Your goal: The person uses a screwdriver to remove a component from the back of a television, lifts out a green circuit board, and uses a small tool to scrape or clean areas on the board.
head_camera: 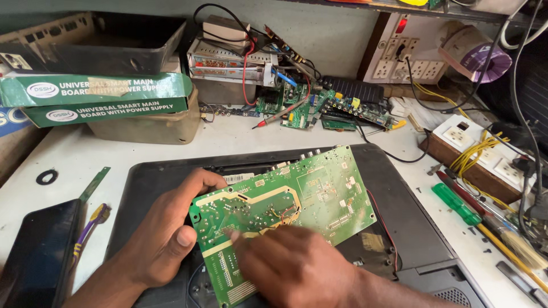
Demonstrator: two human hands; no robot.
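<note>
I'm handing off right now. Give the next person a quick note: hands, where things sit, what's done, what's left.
Left hand: grip on the left edge of the green circuit board, thumb on top, holding it tilted, solder side up.
Right hand: nothing held; fingertips pressing on the board's lower middle.
The board is above the black open casing, lifted out, with a thin red wire running from its right edge into the casing.
Green-handled screwdriver and brush lie to the right; dark phone at left.
Left: cannot tell from this view.
</note>
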